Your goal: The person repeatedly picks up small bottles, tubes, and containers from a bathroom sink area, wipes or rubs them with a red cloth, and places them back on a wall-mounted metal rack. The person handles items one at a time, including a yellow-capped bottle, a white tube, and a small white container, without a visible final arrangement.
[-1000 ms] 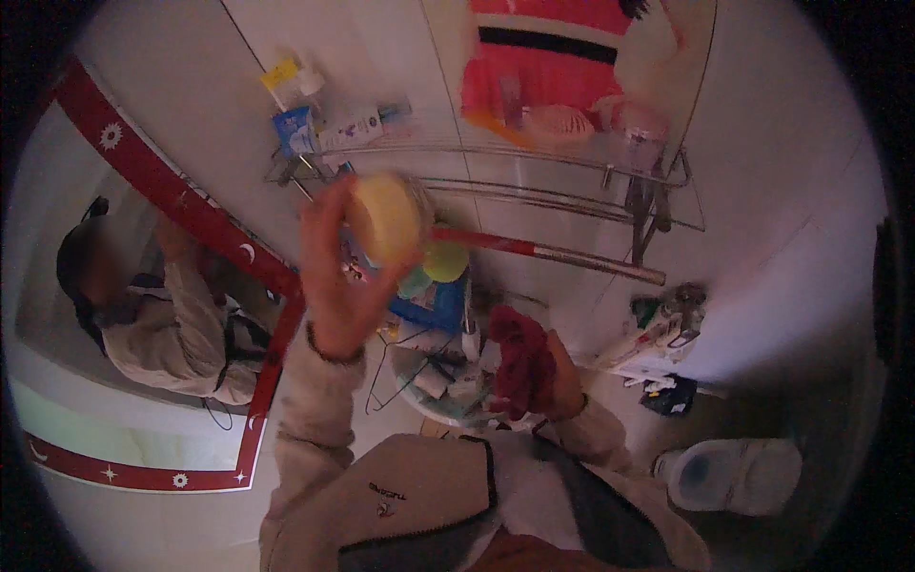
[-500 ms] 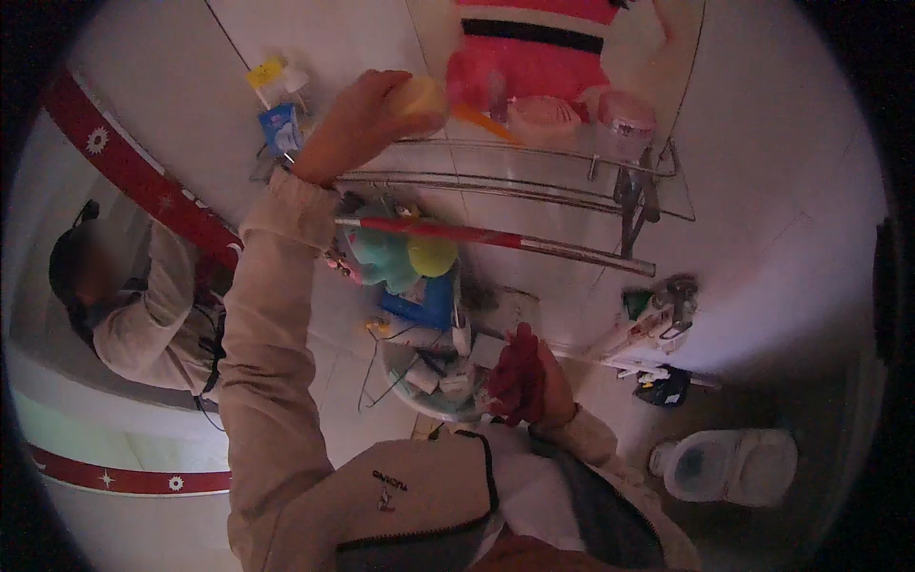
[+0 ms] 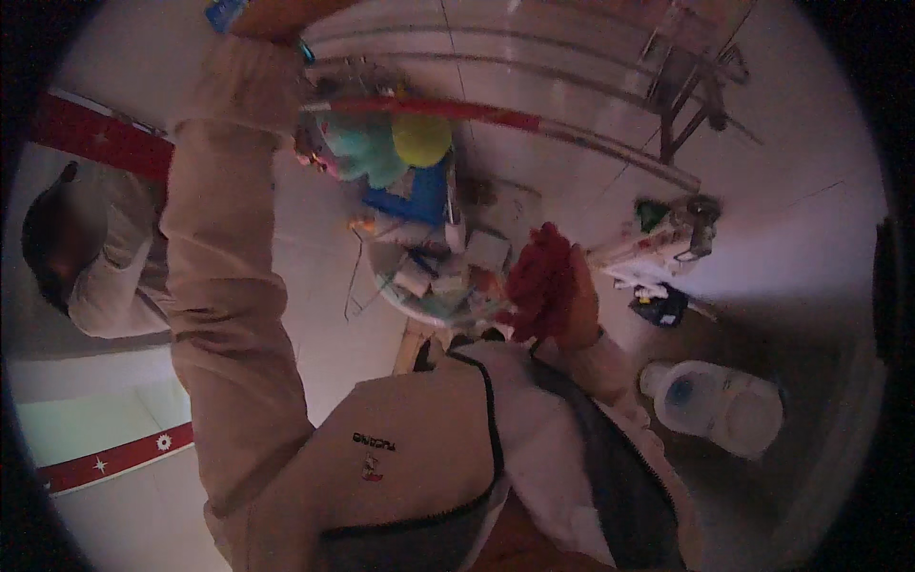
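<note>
- Left arm (image 3: pixel 224 286), beige sleeve, runs up from 6 o'clock to 12 o'clock; left hand (image 3: pixel 276 14) cut by the top rim, can't tell if open or closed.
- Metal rack (image 3: pixel 534 71) w/ rails across 12–2 o'clock.
- Red pole (image 3: pixel 457 112) lies just below the rack rails.
- White jug (image 3: pixel 720 405), blue cap, on floor at 4 o'clock.
- Round basket (image 3: pixel 434 276) of small bits at centre, just left of right hand.
- Right hand (image 3: pixel 572 305) at centre, closed around a red cloth (image 3: pixel 538 281).
- Teal toy (image 3: pixel 367 153) & yellow ball (image 3: pixel 421 138) near 12 o'clock, under the pole.
</note>
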`<state>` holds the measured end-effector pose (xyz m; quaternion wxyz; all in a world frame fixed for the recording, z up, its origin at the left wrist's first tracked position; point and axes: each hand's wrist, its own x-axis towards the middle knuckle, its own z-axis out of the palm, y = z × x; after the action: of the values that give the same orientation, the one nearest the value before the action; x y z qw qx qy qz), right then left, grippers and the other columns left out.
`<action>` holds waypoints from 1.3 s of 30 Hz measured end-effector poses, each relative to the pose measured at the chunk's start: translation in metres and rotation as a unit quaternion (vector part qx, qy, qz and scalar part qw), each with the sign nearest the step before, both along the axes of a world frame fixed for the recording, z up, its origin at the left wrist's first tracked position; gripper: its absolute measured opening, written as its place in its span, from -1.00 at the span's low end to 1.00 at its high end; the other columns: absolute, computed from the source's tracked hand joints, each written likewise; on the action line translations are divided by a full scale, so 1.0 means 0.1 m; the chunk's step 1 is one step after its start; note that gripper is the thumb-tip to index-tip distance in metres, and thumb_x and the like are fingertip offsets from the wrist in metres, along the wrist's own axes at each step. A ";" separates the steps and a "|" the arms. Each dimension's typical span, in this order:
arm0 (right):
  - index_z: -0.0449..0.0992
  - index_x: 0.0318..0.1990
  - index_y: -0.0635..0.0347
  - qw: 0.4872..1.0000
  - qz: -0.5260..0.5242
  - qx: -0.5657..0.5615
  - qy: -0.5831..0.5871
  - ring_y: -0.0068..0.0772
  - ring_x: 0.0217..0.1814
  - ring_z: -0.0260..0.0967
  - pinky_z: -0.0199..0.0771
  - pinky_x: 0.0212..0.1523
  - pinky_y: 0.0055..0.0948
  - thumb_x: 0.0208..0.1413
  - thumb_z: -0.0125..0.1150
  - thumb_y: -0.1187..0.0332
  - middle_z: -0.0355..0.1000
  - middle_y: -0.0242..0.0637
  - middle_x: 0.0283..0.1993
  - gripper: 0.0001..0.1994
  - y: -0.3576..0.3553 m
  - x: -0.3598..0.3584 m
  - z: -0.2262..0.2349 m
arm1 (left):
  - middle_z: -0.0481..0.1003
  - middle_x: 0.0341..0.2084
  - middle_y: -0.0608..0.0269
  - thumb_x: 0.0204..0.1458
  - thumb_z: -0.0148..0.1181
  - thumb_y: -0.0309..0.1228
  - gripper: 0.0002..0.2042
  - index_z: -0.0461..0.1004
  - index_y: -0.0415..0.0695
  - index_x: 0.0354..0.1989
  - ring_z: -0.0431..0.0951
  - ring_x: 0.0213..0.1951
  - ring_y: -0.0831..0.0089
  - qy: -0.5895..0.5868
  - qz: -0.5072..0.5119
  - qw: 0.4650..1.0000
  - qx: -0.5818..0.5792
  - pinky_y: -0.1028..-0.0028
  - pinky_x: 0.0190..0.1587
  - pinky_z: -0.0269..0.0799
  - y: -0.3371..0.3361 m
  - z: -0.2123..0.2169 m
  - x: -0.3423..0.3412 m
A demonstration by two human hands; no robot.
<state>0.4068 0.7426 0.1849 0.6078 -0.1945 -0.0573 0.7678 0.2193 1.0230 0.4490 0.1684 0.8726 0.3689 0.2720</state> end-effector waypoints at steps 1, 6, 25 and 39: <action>0.34 0.12 -0.03 0.999 -0.029 -0.018 -0.028 -0.26 -0.22 0.40 0.47 -0.33 -0.22 0.29 -0.17 -0.12 0.41 -0.41 -0.17 -0.53 -0.04 0.08 -0.04 | 0.38 0.12 0.02 0.02 0.34 -0.16 -0.31 0.25 -0.27 0.25 0.38 0.11 0.24 -0.016 0.016 1.000 -0.017 0.31 0.13 0.36 -0.13 0.02 0.09; 0.24 0.23 0.21 0.988 -0.103 -0.034 -0.114 -0.34 -0.24 0.34 0.42 -0.22 -0.35 0.34 -0.26 -0.03 0.38 -0.29 -0.13 -0.47 -0.08 0.37 -0.27 | 0.40 0.05 0.07 0.05 0.28 -0.18 -0.39 0.25 -0.22 0.22 0.42 0.01 0.25 -0.089 0.109 0.965 0.221 0.39 0.04 0.38 -0.63 -0.18 -0.35; 0.38 0.04 0.13 0.968 -0.139 -0.186 -0.099 -0.33 -0.18 0.37 0.42 -0.10 -0.30 0.32 -0.18 0.00 0.44 -0.32 -0.18 -0.58 -0.32 0.48 -0.77 | 0.25 0.21 0.00 0.05 0.13 -0.32 -0.53 0.32 -0.08 0.18 0.40 0.11 -0.03 0.111 -0.042 0.983 -0.140 0.16 0.08 0.42 -2.23 -5.54 -0.30; 0.34 0.14 0.07 0.959 -0.153 -0.229 -0.059 -0.26 -0.10 0.40 0.47 -0.08 -0.27 0.32 -0.10 0.02 0.43 -0.32 -0.05 -0.59 -0.76 0.51 -0.89 | 0.22 0.14 0.03 -0.25 0.37 -0.29 -0.30 0.26 -0.16 0.15 0.51 -0.04 -0.02 0.339 0.081 0.904 -0.249 0.10 -0.10 0.52 -1.32 -5.48 0.55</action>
<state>0.4573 0.6661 0.0958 0.6528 -0.3799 0.1148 0.6452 0.2746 0.8912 -0.0995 0.2224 0.8092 0.5285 -0.1285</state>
